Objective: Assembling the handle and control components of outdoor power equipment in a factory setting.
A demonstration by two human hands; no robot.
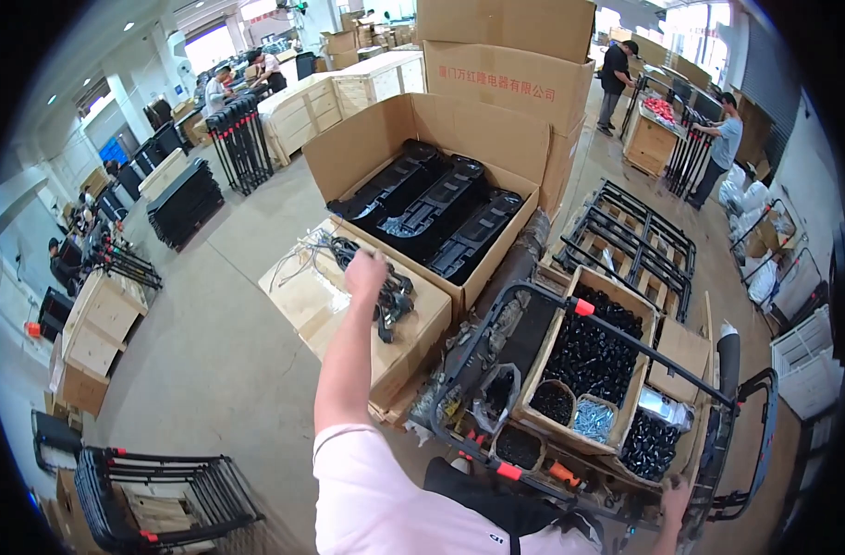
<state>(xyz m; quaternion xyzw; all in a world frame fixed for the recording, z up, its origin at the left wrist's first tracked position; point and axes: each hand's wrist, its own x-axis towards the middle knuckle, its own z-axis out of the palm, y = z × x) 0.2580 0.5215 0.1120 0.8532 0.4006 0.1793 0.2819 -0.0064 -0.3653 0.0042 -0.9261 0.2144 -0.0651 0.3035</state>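
Note:
My left arm reaches forward to a cardboard box (pixel 302 301) with a heap of black cables (pixel 397 298) on top. There my left hand (pixel 365 275) is closed on the cables; its fingertips are hidden. Thin pale wire ends (pixel 298 254) spread over the box's far left part. At the lower right, my right hand (pixel 675 499) is curled beside the black tubular frame (pixel 612 333), close to a bin of small black parts (pixel 648 446). What its fingers hold, if anything, cannot be made out. Red clips sit on the frame's tubes.
An open carton (pixel 501 268) holds long black moulded panels (pixel 422 217). A wooden tray holds black plastic parts (pixel 593 347) and silver screws (pixel 593 419). More black frames (pixel 626 240) lie on a pallet at right. Several people work farther off, among wooden crates (pixel 302 113).

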